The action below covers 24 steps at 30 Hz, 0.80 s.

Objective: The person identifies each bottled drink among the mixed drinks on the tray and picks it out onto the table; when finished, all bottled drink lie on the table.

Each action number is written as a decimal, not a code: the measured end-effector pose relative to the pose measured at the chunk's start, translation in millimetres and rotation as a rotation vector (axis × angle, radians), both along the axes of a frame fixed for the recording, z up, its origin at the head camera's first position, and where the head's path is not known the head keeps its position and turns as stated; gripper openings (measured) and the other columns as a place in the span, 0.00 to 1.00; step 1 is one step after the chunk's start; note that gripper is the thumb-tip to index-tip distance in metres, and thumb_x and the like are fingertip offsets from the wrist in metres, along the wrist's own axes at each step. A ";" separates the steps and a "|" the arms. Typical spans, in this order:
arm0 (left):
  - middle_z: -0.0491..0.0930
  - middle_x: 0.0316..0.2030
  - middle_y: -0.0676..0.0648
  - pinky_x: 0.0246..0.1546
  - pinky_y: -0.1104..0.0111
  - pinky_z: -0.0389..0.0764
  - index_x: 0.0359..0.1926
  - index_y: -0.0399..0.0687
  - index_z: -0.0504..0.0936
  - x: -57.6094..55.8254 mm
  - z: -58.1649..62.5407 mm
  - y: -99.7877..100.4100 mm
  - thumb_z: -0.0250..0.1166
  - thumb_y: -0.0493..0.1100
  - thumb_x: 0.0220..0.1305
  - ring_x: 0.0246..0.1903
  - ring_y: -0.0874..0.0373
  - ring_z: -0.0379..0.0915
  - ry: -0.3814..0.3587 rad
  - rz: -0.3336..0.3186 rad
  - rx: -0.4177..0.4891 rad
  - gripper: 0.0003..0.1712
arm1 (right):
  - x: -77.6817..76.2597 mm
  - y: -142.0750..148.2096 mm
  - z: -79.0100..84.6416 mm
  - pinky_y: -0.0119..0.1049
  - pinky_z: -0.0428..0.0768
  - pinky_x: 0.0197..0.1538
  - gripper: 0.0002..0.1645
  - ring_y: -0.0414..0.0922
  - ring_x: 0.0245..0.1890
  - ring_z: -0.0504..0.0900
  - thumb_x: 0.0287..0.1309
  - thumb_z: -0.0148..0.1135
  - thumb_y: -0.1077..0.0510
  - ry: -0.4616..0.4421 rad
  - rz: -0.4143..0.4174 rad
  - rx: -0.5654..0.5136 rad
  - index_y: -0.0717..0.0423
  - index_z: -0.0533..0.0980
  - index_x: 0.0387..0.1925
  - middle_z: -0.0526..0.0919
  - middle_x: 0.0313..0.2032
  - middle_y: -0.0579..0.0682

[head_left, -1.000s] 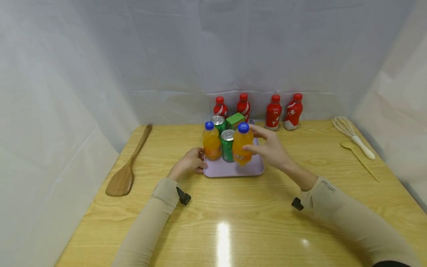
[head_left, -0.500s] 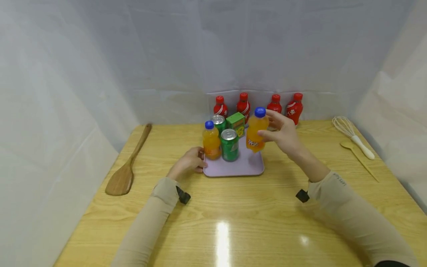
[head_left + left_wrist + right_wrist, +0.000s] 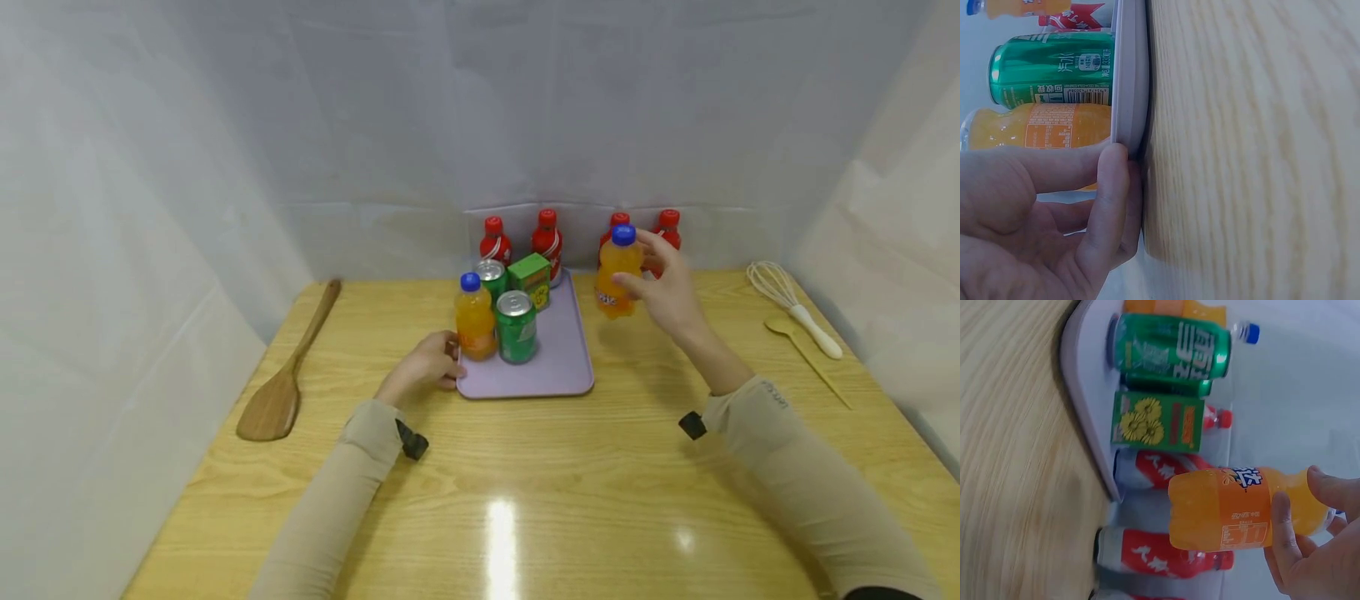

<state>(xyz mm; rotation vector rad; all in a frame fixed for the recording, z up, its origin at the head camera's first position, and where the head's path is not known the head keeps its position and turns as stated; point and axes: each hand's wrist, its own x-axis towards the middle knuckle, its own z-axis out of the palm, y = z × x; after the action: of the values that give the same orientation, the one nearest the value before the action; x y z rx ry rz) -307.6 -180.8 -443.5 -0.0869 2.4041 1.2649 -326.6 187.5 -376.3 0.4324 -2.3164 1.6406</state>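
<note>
In the head view my right hand (image 3: 670, 292) holds an orange soda bottle (image 3: 618, 271) with a blue cap, raised above the table right of the lilac tray (image 3: 562, 358). The right wrist view shows thumb and fingers around the upper part of this soda bottle (image 3: 1222, 509). My left hand (image 3: 423, 367) pinches the tray's left edge, its fingertips at the rim (image 3: 1129, 94) in the left wrist view. On the tray stand another orange soda bottle (image 3: 475, 323), a green can (image 3: 516, 329), a second green can (image 3: 491, 273) behind it, and a green drink carton (image 3: 531, 279).
Several red bottles (image 3: 547, 242) stand along the back by the pale curtain; the raised soda bottle partly covers one. A wooden spatula (image 3: 273, 404) lies at left. At right lie a whisk (image 3: 798, 308) and a yellowish spoon (image 3: 810, 358).
My right hand has carried the orange soda bottle from over the tray to the right and back, past the tray's right edge. The left hand has stayed at the tray.
</note>
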 end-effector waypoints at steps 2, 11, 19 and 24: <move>0.72 0.54 0.37 0.31 0.75 0.86 0.75 0.30 0.62 -0.6 -0.2 0.0 0.67 0.27 0.67 0.37 0.56 0.75 -0.001 -0.001 0.001 0.39 | -4.2 6.0 -2.4 0.17 0.84 0.37 0.39 0.52 0.57 0.75 0.67 0.70 0.63 0.002 -0.031 0.014 0.58 0.67 0.76 0.75 0.64 0.64; 0.70 0.49 0.41 0.30 0.76 0.85 0.73 0.28 0.63 -3.6 -4.7 -1.1 0.67 0.27 0.66 0.37 0.57 0.74 0.023 -0.011 0.004 0.37 | -19.8 29.7 -5.9 0.19 0.85 0.34 0.39 0.46 0.53 0.76 0.68 0.69 0.61 -0.059 -0.130 0.018 0.53 0.67 0.77 0.75 0.63 0.59; 0.71 0.51 0.39 0.30 0.75 0.86 0.74 0.30 0.63 -2.9 -4.0 -0.2 0.67 0.27 0.66 0.38 0.56 0.75 0.019 -0.003 -0.004 0.38 | -33.5 49.8 -9.2 0.20 0.86 0.34 0.42 0.47 0.56 0.73 0.67 0.70 0.60 -0.090 -0.209 -0.004 0.49 0.66 0.79 0.72 0.64 0.55; 0.71 0.54 0.38 0.30 0.76 0.85 0.74 0.30 0.63 -2.1 -3.9 -0.8 0.67 0.27 0.66 0.38 0.56 0.76 0.011 0.006 0.000 0.38 | -41.3 61.5 -11.7 0.19 0.85 0.35 0.42 0.42 0.53 0.74 0.68 0.70 0.59 -0.131 -0.270 -0.007 0.45 0.65 0.79 0.71 0.68 0.57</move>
<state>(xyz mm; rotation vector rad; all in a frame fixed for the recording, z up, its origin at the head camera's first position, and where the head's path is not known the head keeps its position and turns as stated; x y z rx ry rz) -309.8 -181.6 -447.4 -0.0872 2.4156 1.2708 -367.9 249.0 -387.9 0.0080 -2.3372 1.5856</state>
